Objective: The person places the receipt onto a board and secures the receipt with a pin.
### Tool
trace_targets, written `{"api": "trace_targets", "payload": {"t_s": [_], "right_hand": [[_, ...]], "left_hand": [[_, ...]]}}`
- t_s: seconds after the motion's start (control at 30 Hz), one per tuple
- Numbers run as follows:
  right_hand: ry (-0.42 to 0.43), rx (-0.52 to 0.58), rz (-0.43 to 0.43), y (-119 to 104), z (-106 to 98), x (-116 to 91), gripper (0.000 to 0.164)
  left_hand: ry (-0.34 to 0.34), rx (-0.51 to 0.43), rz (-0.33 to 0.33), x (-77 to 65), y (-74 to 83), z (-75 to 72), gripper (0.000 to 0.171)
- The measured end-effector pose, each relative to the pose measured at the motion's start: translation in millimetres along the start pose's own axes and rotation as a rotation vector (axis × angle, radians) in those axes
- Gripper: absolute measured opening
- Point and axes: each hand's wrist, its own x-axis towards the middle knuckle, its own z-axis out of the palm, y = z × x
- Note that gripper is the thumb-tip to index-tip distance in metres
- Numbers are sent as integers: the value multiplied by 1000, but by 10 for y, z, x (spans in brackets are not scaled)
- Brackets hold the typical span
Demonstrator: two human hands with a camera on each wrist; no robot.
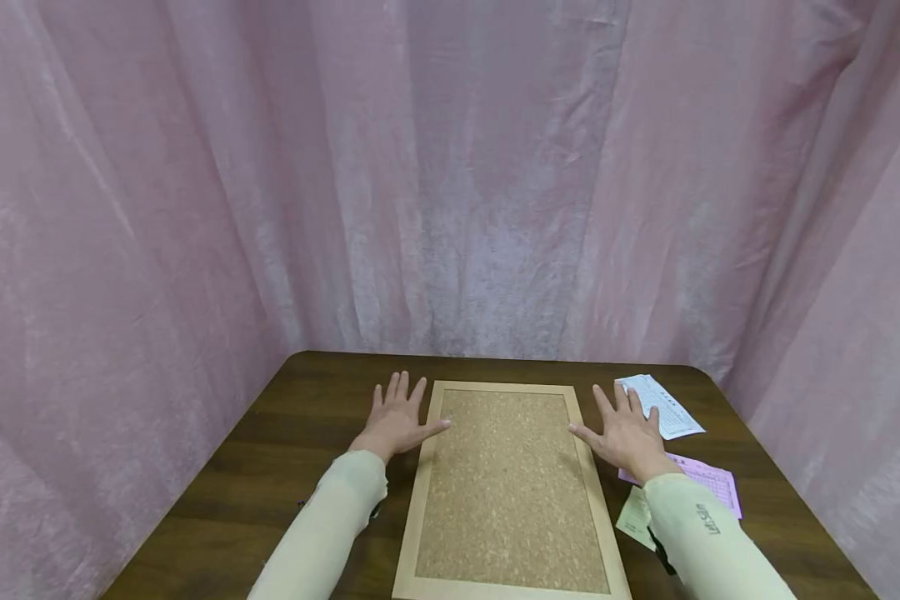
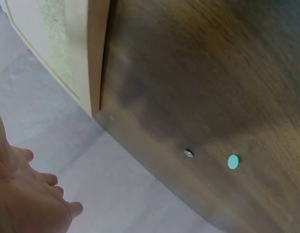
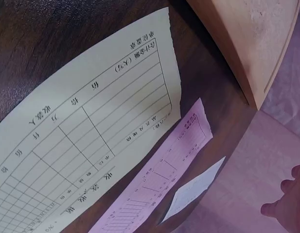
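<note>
A cork board [image 1: 513, 483] in a pale wooden frame lies lengthwise on the brown table. My left hand [image 1: 396, 422] is spread beside its left edge, the thumb reaching over the frame. On the other side my right hand [image 1: 627, 429] mirrors it, fingers fanned and thumb over the right edge. Both palms face down and hold nothing; whether they touch the board, I cannot tell. Nearest the right hand are a white printed slip [image 1: 662, 406], a pink slip [image 1: 705, 482] and a pale yellow slip [image 3: 108, 104], the last partly hidden under the right sleeve in the head view.
In the left wrist view, a mint-green thumbtack [image 2: 233, 161] and a small silvery tack [image 2: 188, 153] lie on the table left of the board. Pink curtains [image 1: 487, 183] hang behind the table [image 1: 240, 483] and along both sides.
</note>
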Motion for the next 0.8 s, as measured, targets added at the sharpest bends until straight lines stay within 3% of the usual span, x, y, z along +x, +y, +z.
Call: {"api": "trace_targets", "payload": {"t_s": [0.23, 0.5, 0.8], "right_hand": [[21, 25, -15, -35, -32, 40, 93], [15, 76, 8, 16, -44, 16, 93], [5, 145, 40, 121, -96, 21, 94]], "left_hand": [[-15, -86, 21, -40, -56, -58, 96], [-47, -220, 51, -158, -106, -30, 92], [-67, -340, 58, -191, -157, 4, 87]]}}
